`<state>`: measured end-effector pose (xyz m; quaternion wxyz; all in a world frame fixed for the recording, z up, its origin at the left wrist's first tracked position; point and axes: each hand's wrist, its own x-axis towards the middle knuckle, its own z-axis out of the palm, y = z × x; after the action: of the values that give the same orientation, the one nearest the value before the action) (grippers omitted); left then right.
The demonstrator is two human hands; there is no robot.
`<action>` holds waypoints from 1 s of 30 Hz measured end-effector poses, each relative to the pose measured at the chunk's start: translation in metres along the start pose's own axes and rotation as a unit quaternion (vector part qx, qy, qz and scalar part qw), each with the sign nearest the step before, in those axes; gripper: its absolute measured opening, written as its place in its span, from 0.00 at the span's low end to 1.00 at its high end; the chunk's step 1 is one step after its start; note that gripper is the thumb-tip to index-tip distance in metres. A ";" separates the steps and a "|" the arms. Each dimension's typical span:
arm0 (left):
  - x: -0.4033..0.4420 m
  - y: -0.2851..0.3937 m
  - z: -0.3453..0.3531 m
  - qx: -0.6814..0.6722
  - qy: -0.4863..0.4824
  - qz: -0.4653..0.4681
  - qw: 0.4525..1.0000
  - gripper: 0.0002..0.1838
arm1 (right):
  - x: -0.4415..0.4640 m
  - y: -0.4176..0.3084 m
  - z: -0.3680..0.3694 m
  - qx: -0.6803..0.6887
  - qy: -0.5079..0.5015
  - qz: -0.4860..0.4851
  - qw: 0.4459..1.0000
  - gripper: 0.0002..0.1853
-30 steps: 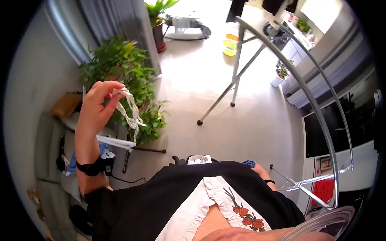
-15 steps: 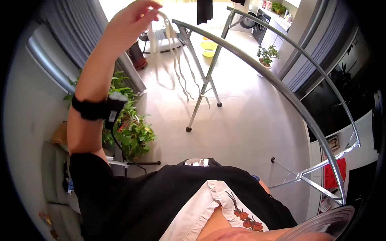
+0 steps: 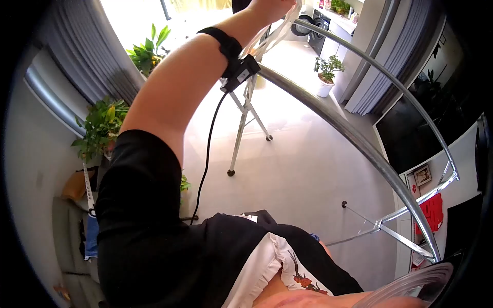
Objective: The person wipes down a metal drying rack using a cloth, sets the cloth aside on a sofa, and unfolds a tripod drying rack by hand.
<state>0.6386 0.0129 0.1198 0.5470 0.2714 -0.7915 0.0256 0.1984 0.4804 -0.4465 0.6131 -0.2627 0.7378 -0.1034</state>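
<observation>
At the top edge of the head view, my left hand [image 3: 275, 7] is closed on a bundle of thin whitish straps [image 3: 279, 33]. The straps hang down in front of the metal drying rack [image 3: 328, 115], by the far end of its near rail. Part of the hand is cut off by the frame edge. A black band with a small box [image 3: 240, 74] and a cable sits on my left forearm. My right hand is out of sight; only a bit of that arm shows beyond my black shirt.
The rack's crossed legs [image 3: 241, 123] stand on the pale floor ahead, with another pair at the right. Potted plants [image 3: 325, 74] stand near the far cabinet and at the left [image 3: 105, 126]. A grey sofa [image 3: 69, 238] lies at lower left. Dark clothing hangs at the top.
My left hand has moved right and up, carrying the straps from beside the rack's near corner to over its far end. The view has shifted slightly.
</observation>
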 end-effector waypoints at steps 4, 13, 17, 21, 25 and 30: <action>0.009 -0.010 0.032 -0.178 -0.094 -0.079 0.976 0.10 | -0.001 -0.007 0.002 0.017 -0.008 -0.014 1.000 0.29; -0.032 -0.007 0.007 0.207 -0.597 -0.052 0.773 0.23 | -0.001 -0.002 0.000 0.033 -0.012 -0.019 0.999 0.30; -0.067 0.018 -0.029 0.203 -0.600 -0.146 0.760 0.24 | 0.002 -0.002 -0.001 0.029 -0.017 -0.017 0.999 0.30; -0.087 0.025 -0.036 0.186 -0.527 -0.188 0.808 0.25 | 0.008 -0.010 0.001 0.021 -0.029 -0.027 0.999 0.31; -0.105 0.034 -0.039 0.148 -0.464 -0.218 0.846 0.24 | 0.025 -0.037 0.006 0.027 -0.065 -0.072 0.995 0.31; -0.118 0.021 -0.067 0.071 -0.326 -0.140 0.932 0.29 | 0.026 -0.091 0.020 -0.068 -0.074 -0.122 0.987 0.36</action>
<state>0.7158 0.1007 0.0480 0.2360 0.4106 -0.8766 -0.0849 0.2386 0.3941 -0.4298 0.6298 -0.3990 0.6579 -0.1069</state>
